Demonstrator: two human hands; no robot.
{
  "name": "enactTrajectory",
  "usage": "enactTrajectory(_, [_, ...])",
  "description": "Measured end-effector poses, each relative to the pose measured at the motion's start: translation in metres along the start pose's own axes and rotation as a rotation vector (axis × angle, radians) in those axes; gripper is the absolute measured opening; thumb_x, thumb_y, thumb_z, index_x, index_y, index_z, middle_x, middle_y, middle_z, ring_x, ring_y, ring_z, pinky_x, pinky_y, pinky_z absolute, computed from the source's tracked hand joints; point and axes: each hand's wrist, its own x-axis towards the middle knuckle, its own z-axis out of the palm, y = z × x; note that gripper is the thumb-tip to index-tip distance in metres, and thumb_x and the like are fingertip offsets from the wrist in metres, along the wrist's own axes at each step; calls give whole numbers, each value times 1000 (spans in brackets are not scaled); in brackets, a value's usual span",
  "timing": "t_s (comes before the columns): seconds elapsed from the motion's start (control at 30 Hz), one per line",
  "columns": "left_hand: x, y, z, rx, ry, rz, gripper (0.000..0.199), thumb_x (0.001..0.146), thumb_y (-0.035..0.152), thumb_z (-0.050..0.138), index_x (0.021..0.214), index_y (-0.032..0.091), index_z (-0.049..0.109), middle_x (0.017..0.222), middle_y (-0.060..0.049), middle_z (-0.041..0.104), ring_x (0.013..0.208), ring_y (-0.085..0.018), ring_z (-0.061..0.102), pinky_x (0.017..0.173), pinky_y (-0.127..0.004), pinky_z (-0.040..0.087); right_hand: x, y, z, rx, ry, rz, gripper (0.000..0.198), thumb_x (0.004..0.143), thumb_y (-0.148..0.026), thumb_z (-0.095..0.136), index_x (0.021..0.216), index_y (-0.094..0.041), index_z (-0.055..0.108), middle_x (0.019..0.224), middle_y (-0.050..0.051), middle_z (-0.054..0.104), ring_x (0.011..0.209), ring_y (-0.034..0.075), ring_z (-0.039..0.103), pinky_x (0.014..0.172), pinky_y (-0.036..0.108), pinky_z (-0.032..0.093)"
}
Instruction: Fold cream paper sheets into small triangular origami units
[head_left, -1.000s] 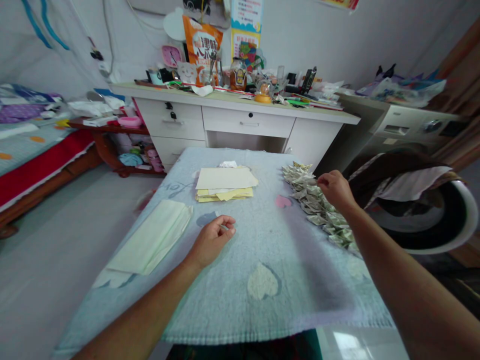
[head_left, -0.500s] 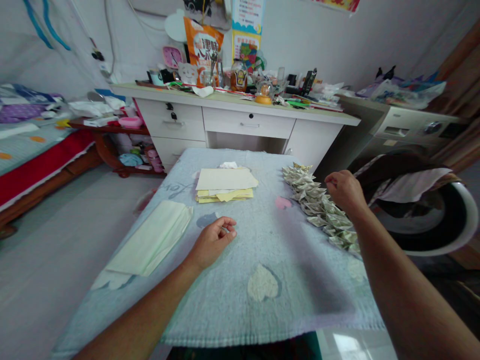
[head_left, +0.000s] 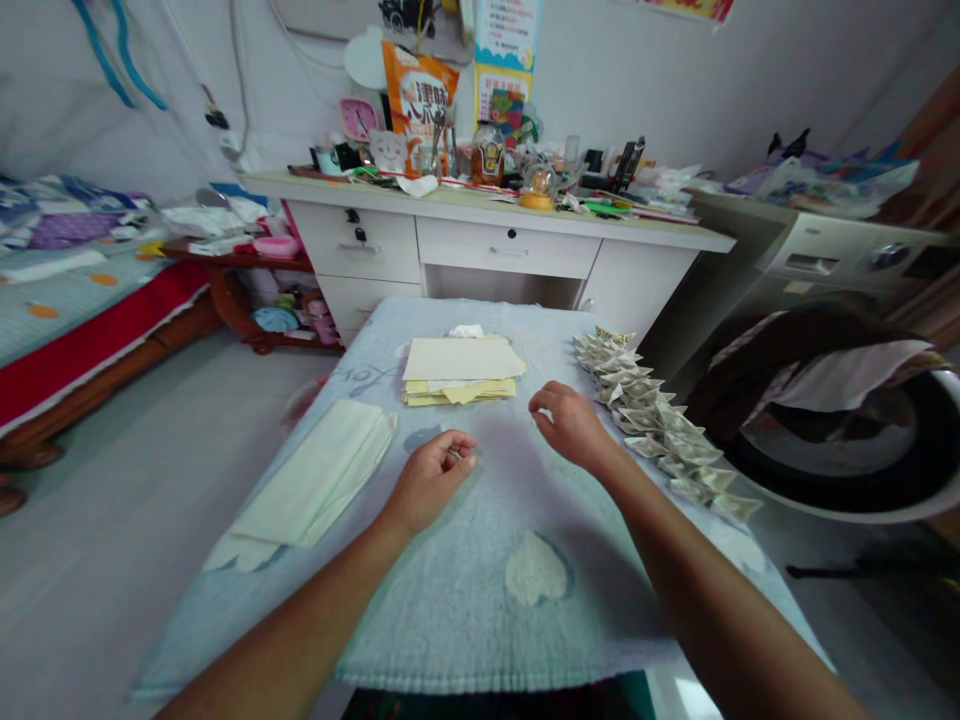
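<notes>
1. Head view: my left hand (head_left: pixel 435 475) curls loosely over the table (head_left: pixel 457 640), beside folded pale sheets (head_left: pixel 315 480) along its left edge.
2. My right hand (head_left: pixel 571 428) curls between the paper stack (head_left: pixel 465 360) and the folded paper pieces (head_left: pixel 664 415) lining the right edge.
3. Whether either pinches anything, I cannot tell.
4. Blue cloth (head_left: pixel 502 475) shows between them, down to the near edge.

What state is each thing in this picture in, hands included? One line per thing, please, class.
Left hand: loosely curled, partly open, nothing visible in it
Right hand: fingers curled, contents unclear
Folded paper pieces: lined up in rows
Pale green sheets: lying flat, overlapping
Cream-topped paper stack: edges uneven
Middle drawer: shut
Washing machine door: open, clothes draped over it
Orange bag: upright
</notes>
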Motion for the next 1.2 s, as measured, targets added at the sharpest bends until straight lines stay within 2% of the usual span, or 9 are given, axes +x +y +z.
enactTrajectory(0.1, [2,-1,-3,-10,40,9,22,79,31,59,95,16,63,77,0,60,61,-11,50,59,-22,40,13,-14,23,14,-77,-51,18,82,-9,52,86,-16,67,90,8,63,90,18,57,83,27,41])
enactTrajectory(0.23, [7,-6,-7,-29,99,15,20,78,31,60,91,16,63,79,-1,62,65,-12,54,62,-23,42,36,-24,46,20,-46,-38,20,81,-13,58,99,-15,67,102,10,62,99,20,54,88,29,39])
enactTrajectory(0.4, [13,-15,-11,-62,211,-9,23,76,31,61,94,17,63,76,0,61,65,-12,54,59,-22,42,66,-35,63,42,-10,-60,20,89,-17,49,94,-16,68,97,9,61,94,20,53,86,30,38])
enactTrajectory(0.5, [18,-20,-13,-78,279,-20,28,74,30,62,99,17,61,75,0,61,65,-12,55,60,-23,44,82,-44,72,23,27,-69,18,86,-19,54,97,-17,69,102,9,60,99,22,50,88,32,37])
enactTrajectory(0.63, [22,-22,-15,-166,325,-50,33,72,29,64,102,17,59,78,0,60,65,-12,57,61,-24,46,97,-56,81,-47,-1,-112,23,82,-22,59,103,-19,68,108,9,57,100,25,47,85,34,36])
enactTrajectory(0.83, [25,-18,-16,-249,357,-67,31,71,27,62,101,16,59,94,-4,59,72,-12,57,59,-23,48,104,-66,91,-127,-17,-151,23,87,-19,51,101,-16,68,106,12,56,96,26,45,81,36,36])
enactTrajectory(1.2, [24,-16,-15,-255,344,-73,33,73,28,61,103,17,58,93,-3,57,72,-11,54,58,-21,45,102,-66,98,-147,39,-144,25,91,-21,46,88,-15,71,98,12,59,97,27,44,80,37,35])
